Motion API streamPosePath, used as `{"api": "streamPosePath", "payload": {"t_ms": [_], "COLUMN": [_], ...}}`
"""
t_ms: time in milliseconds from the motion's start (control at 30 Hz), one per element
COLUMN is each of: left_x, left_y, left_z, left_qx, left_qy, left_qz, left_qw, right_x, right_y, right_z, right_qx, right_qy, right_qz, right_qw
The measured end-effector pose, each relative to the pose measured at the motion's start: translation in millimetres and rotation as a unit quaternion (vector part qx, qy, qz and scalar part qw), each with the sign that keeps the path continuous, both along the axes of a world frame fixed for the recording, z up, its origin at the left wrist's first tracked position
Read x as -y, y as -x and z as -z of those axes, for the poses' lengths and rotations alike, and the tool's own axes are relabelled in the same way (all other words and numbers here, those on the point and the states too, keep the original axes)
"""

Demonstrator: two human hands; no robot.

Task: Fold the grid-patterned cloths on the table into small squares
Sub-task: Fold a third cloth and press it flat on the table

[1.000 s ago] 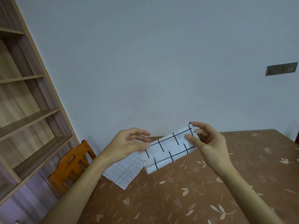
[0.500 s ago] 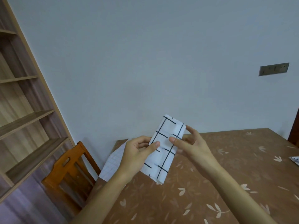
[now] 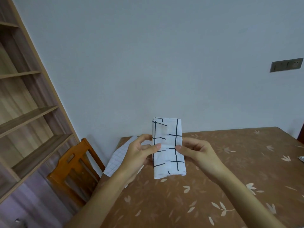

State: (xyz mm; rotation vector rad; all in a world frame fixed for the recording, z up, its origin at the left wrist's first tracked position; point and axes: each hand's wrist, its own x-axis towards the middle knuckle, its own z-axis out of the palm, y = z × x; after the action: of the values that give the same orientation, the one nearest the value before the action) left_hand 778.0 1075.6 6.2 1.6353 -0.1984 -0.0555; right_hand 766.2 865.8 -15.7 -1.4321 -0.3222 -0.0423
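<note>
L hand (image 3: 139, 153) & R hand (image 3: 195, 150) are each pinching the bold-grid cloth (image 3: 171, 129), an upright strip held over the table (image 3: 246, 153).
Next, prob.: halving it top-to-bottom, pinning the middle, matching edges; fine-grid cloth (image 3: 117, 157) is lying behind.

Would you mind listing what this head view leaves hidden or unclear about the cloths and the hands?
- Head view: the fine-grid cloth is partly covered by the left hand; its fold state is unclear.
- Head view: the bold-grid cloth hides its own back layers and the fingertips of the right hand behind it.
- Head view: a white object on the table is cut off by the right edge.
</note>
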Motion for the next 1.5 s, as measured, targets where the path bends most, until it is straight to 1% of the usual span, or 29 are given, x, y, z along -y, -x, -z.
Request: {"api": "streamPosePath", "payload": {"t_ms": [133, 233, 400, 533, 600, 667, 700, 800, 900, 933, 1000, 1100, 1200, 1300, 1367, 1500], "left_x": [-3.3, -2.8, 0.4, -2.8, -2.3, -1.2, 0.4, 5.1, 8.7, 10.1, 10.2, 4.5, 0.6, 1.0, -1.9, -8.6], "left_y": [-3.6, -3.4, -0.2, 1.5, 1.1, 0.7, 1.7, 5.6, 5.6, 5.9, 6.6, 5.3, 4.7, 5.3, 3.4, -0.8], "left_z": [8.8, 13.7, 15.1, 12.3, 12.5, 15.7, 17.1, 23.2, 29.0, 28.6, 29.2, 34.9, 42.4, 41.8, 38.2, 32.3], "left_qx": [-0.025, -0.025, -0.013, -0.039, -0.023, 0.03, 0.046, 0.062, 0.077, 0.076, 0.065, 0.07, 0.08, 0.085, 0.071, 0.041], "left_qy": [0.067, 0.079, 0.069, 0.129, 0.086, 0.008, -0.014, -0.01, 0.008, 0.012, 0.01, -0.023, -0.046, -0.034, -0.038, -0.073], "left_qz": [0.016, 0.023, 0.012, 0.051, 0.031, -0.01, -0.022, -0.036, -0.066, -0.08, -0.116, -0.152, -0.132, -0.118, -0.102, -0.008], "left_qw": [0.997, 0.996, 0.997, 0.99, 0.995, 0.999, 0.999, 0.997, 0.995, 0.994, 0.991, 0.986, 0.987, 0.989, 0.992, 0.996], "right_x": [-3.5, -4.5, -5.7, -4.4, -3.9, -3.9, -4.6, -8.7, -11.2, -12.6, -14.1, -13.6, -13.8, -13.7, -13.1, -10.1], "right_y": [0.6, -0.1, -0.6, -2.2, -2.5, -0.6, 0.2, 1.9, 0.4, 0.7, 1.8, 1.0, 0.1, 0.1, 0.1, 0.9], "right_z": [6.1, 7.4, 9.9, 9.8, 9.8, 9.7, 10.0, 14.9, 25.2, 26.8, 28.2, 30.2, 29.6, 29.8, 29.9, 28.0], "right_qx": [-0.033, -0.041, -0.046, -0.042, -0.038, -0.042, -0.044, -0.04, -0.074, -0.071, -0.051, -0.031, -0.03, -0.035, -0.044, -0.057], "right_qy": [-0.034, -0.057, -0.037, -0.038, -0.034, -0.035, -0.033, 0.013, 0.033, 0.031, 0.022, -0.002, 0.002, -0.004, -0.014, -0.025], "right_qz": [-0.018, -0.008, -0.014, -0.001, 0.0, 0.004, 0.008, 0.042, 0.0, -0.005, 0.021, 0.063, 0.063, 0.06, 0.053, 0.02], "right_qw": [0.999, 0.997, 0.998, 0.998, 0.999, 0.998, 0.998, 0.998, 0.997, 0.997, 0.998, 0.997, 0.998, 0.998, 0.998, 0.998]}}
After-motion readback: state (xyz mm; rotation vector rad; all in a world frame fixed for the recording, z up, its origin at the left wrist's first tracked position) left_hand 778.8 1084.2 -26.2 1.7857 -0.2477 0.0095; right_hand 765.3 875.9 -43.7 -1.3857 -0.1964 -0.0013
